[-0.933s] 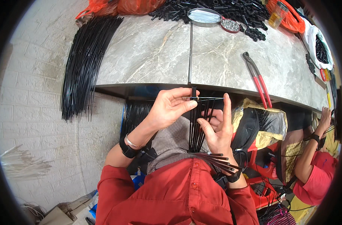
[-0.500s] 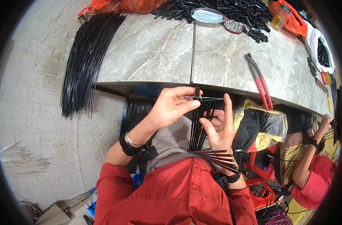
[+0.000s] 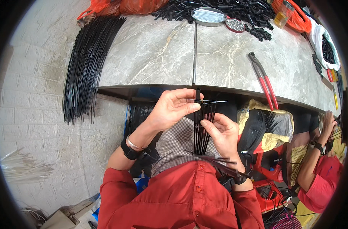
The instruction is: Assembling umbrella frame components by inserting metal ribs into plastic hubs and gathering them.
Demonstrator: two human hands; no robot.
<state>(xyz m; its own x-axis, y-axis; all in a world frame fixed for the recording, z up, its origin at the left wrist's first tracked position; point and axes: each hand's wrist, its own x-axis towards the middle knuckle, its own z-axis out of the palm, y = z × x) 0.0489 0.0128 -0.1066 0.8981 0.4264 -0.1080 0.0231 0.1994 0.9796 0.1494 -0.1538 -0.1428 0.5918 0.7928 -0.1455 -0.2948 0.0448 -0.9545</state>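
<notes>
A bundle of thin black ribs [image 3: 200,138], like those of an umbrella frame, stands in front of my lap below the table edge. At its top is a short black tube [image 3: 198,92], pinched between the thumb and fingers of my left hand [image 3: 167,110]. A thin wire [image 3: 218,102] crosses the rib ends and sticks out to the right. Lower down, my right hand [image 3: 224,133] has its thumb and bent fingers closed on the ribs' right side. The dark lower rib ends [image 3: 219,162] fan out over my right wrist.
Red-handled pliers [image 3: 266,86] lie on the grey table [image 3: 151,57]. Long black rods [image 3: 88,65] overhang its left side. Black tubular parts [image 3: 242,9], a tray of pins [image 3: 208,16] and a small red dish [image 3: 235,25] are at the back. A co-worker's arm [image 3: 313,160] is at right.
My right index finger, raised against the wire end before, has come down and bent toward the ribs. The wire end now stands free. My left hand keeps its pinch at the top.
</notes>
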